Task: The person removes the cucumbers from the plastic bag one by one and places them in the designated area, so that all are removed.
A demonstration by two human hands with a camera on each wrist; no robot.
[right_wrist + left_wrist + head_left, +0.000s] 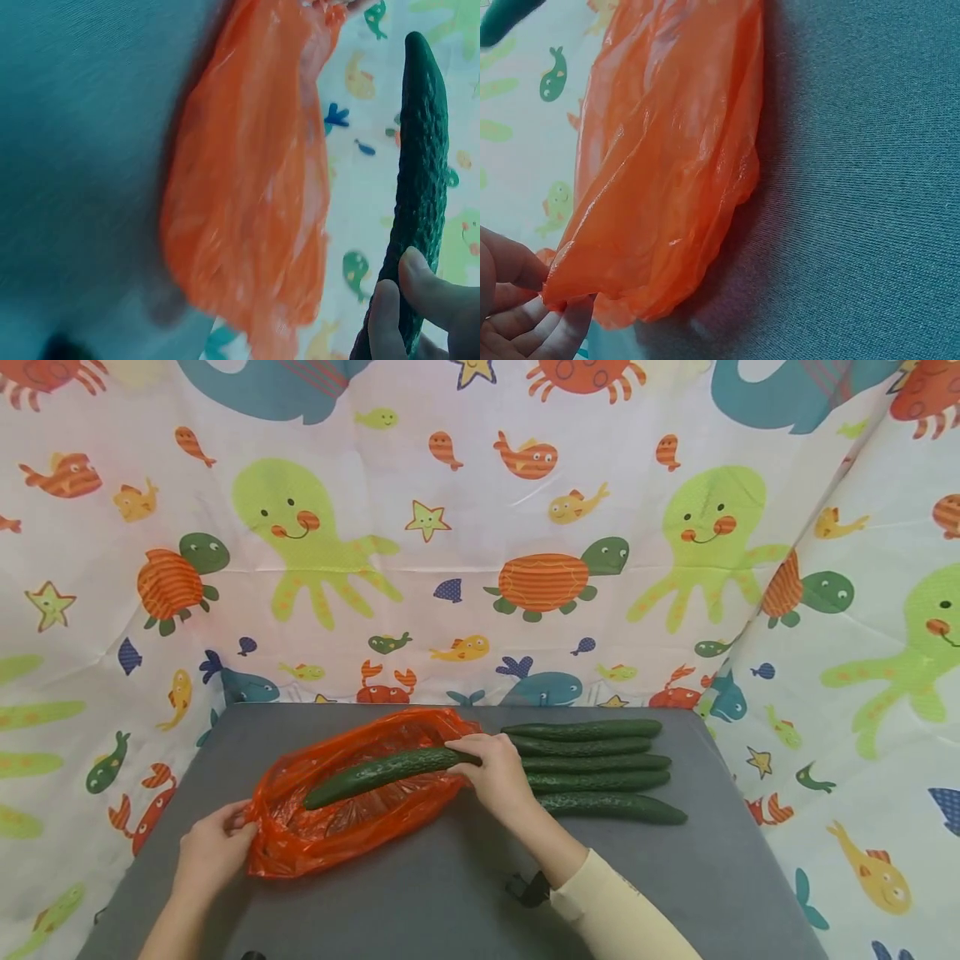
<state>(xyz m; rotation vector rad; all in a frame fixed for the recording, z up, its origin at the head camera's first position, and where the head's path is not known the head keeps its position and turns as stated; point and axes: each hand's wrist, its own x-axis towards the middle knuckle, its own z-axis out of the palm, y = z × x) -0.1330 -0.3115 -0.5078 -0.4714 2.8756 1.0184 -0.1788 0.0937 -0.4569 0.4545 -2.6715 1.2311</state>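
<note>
My right hand (491, 770) pinches a dark green cucumber (386, 774) near its right end and holds it over the mouth of an orange plastic bag (341, 847). In the right wrist view the thumb and fingers grip the bumpy cucumber (421, 165), which is clear of the bag (247, 172). My left hand (213, 852) pinches the bag's left rim between thumb and fingers. The left wrist view shows this hand (525, 300) at a corner of the bag (667, 172), which lies spread open on the table.
Several more cucumbers (611, 807) lie side by side on the grey table (390, 910), right of the bag. A small black object (528, 889) sits by the right forearm. A patterned curtain (465, 493) with sea animals stands behind the table and along both sides.
</note>
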